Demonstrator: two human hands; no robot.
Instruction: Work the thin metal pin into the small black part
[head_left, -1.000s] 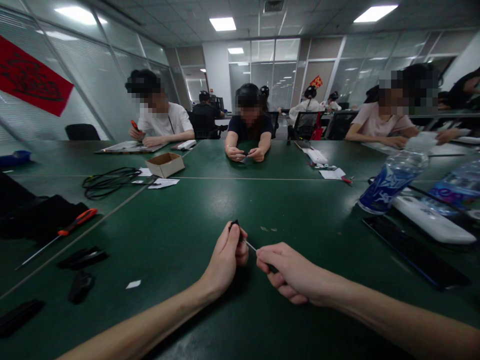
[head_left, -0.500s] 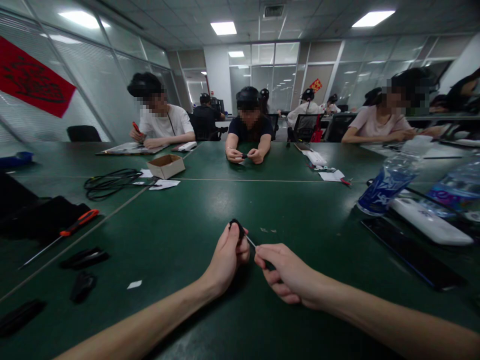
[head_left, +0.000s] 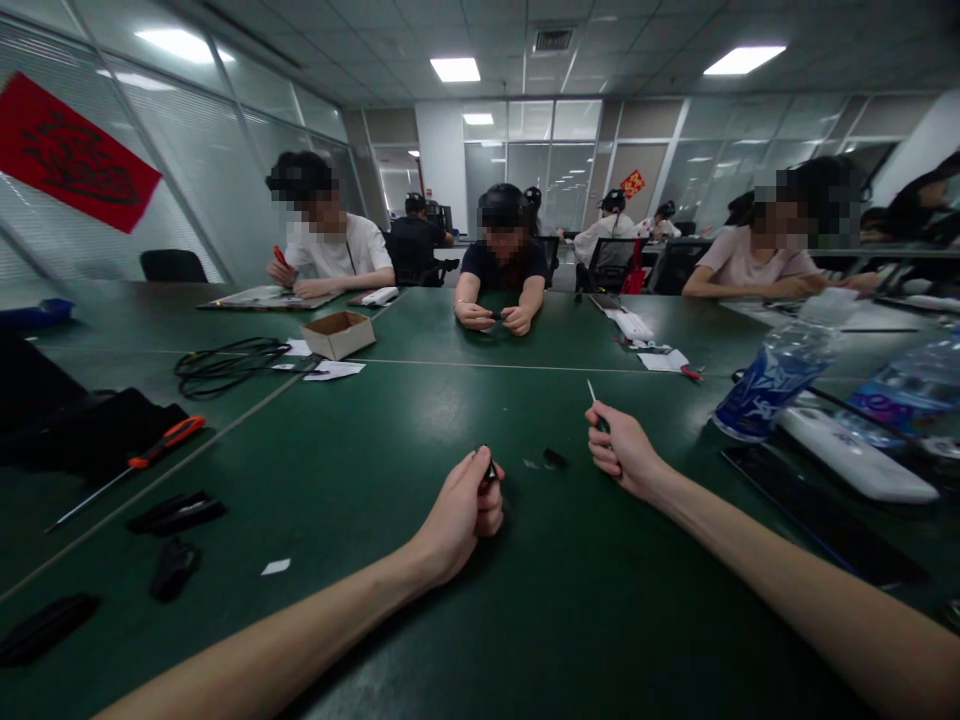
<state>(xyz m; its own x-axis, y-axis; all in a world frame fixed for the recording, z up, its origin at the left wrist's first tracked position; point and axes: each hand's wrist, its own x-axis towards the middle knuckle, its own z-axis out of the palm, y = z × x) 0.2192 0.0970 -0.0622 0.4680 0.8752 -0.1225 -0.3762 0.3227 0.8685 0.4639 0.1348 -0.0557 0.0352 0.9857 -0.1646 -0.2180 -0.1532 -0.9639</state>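
The left hand [head_left: 459, 515] had its fingers curled round a black part [head_left: 491, 468] over the green table [head_left: 465, 650], the right hand [head_left: 628, 452] gripped a thin tool [head_left: 591, 391], best aimed clear of the left.

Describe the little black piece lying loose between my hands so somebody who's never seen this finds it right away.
Start at the big green table, then find your left hand and right hand. In the gap between them lies the small black piece. Other black pieces lie far to the left; only this one is in the gap, darker than the faint scrap beside it.
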